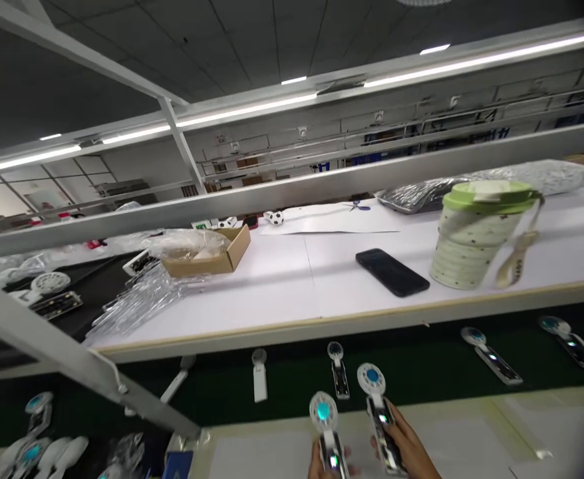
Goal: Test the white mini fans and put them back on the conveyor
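At the bottom edge my left hand (322,467) grips the handle of a small white handheld fan (324,426) with a teal centre. Just to its right my right hand (406,444) is wrapped round the handle of a second white fan (378,406), its round head pointing away from me. Both fans are held upright, side by side, above the pale near bench and in front of the dark green belt (422,369). Only the fingers of each hand show.
More fans lie on the belt (339,369), (491,352), (571,340) and at the left (35,406). The white shelf (282,293) above carries a black phone (392,271), a green-lidded container (476,233), a cardboard box (207,256) and plastic bags (137,303). A slanted metal strut (72,359) crosses the left.
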The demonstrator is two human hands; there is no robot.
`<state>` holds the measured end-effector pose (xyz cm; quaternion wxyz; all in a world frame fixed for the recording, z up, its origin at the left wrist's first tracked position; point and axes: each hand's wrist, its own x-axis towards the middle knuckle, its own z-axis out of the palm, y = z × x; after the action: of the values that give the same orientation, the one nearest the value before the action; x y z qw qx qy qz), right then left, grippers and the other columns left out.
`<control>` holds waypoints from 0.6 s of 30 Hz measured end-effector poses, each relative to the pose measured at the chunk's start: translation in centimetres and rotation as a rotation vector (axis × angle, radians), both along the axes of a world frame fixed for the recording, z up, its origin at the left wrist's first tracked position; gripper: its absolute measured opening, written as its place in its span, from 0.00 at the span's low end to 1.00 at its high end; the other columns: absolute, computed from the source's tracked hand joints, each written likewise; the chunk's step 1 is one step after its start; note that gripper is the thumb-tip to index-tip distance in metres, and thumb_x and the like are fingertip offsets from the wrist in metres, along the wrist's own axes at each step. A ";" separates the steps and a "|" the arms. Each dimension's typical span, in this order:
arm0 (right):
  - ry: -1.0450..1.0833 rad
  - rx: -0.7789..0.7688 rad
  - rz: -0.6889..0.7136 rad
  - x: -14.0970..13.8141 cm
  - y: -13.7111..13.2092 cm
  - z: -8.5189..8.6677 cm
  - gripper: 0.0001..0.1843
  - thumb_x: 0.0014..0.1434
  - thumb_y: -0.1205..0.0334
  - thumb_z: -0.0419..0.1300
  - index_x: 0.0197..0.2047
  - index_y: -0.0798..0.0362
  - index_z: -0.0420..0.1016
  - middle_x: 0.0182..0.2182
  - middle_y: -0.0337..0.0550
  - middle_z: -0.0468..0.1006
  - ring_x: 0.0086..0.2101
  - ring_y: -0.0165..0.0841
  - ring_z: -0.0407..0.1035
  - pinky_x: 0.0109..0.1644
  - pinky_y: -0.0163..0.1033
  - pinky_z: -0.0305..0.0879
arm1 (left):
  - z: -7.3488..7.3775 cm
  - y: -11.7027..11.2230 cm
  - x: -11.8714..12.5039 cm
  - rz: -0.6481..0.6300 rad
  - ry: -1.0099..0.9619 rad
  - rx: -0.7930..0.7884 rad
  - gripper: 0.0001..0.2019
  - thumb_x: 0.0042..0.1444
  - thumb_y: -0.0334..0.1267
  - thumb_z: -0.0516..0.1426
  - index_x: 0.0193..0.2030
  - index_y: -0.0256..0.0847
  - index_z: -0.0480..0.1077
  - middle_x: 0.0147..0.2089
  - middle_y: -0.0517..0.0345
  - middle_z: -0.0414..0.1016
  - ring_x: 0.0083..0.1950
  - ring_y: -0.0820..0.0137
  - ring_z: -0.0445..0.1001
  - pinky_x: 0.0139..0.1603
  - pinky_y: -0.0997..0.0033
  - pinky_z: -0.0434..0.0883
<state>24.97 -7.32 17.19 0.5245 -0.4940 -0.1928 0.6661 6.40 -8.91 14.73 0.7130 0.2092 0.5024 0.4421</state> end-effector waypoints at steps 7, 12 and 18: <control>0.023 0.051 0.173 -2.3 -3.6 4.0 0.52 0.43 0.43 0.63 0.64 0.51 0.40 0.26 0.40 0.76 0.28 0.39 0.70 0.33 0.42 0.65 | 6.5 -2.4 0.3 0.022 -0.124 0.150 0.27 0.43 0.34 0.60 0.51 0.45 0.56 0.50 0.48 0.67 0.40 0.66 0.73 0.34 0.69 0.71; 0.037 0.063 0.155 -3.0 -5.2 4.3 0.49 0.42 0.43 0.63 0.62 0.51 0.46 0.28 0.42 0.75 0.30 0.39 0.69 0.33 0.42 0.65 | 6.8 -3.9 0.5 0.091 -0.202 0.126 0.25 0.45 0.32 0.59 0.52 0.44 0.58 0.54 0.48 0.65 0.47 0.62 0.70 0.37 0.70 0.72; 0.017 0.063 0.244 -2.7 -6.0 5.2 0.47 0.45 0.42 0.61 0.62 0.51 0.46 0.25 0.41 0.75 0.27 0.39 0.69 0.31 0.42 0.64 | 7.2 -5.4 0.0 0.142 -0.246 0.137 0.25 0.47 0.31 0.58 0.53 0.45 0.58 0.57 0.50 0.62 0.51 0.63 0.68 0.39 0.70 0.73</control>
<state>22.31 -13.33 22.38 0.4564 -0.4446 -0.2678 0.7227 6.42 -14.26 21.94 0.7202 0.1652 0.3935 0.5470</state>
